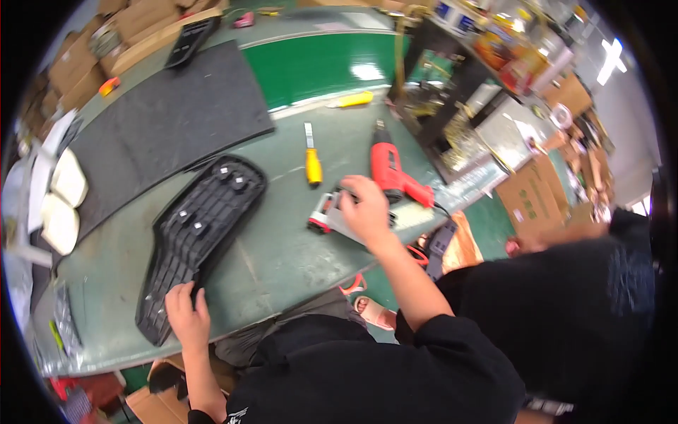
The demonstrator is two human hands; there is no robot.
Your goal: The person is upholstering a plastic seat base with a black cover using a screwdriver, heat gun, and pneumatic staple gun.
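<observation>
Black ribbed plastic panel (201, 237) lies flat on the grey-green workbench (282, 254), its near end under the person's left hand (187, 314), whose fingers curl over the panel's lower edge and press on it without closing around it. Well to the right of that hold, the right hand (367, 208) rests palm-down on a small grey-and-red hand tool (328, 212), fingers wrapped over its top; whether they are clamped fully around it cannot be told from the head view. Just beyond the right hand's fingertips sits a red heat gun (392, 173), its nozzle pointing away from the person. A yellow-handled utility knife (312, 161) lies just left of the heat gun, apart from both hands. Farther off, past the panel's far end, a large dark foam sheet (166, 120) covers the left part of the bench, and a second yellow knife (353, 99) sits near the bench's far edge. Cream-coloured cushion pieces (63, 201) lie to the left of the left hand, well apart from it. A brown cardboard box (533, 198) stands on the floor to the right of the right hand.
</observation>
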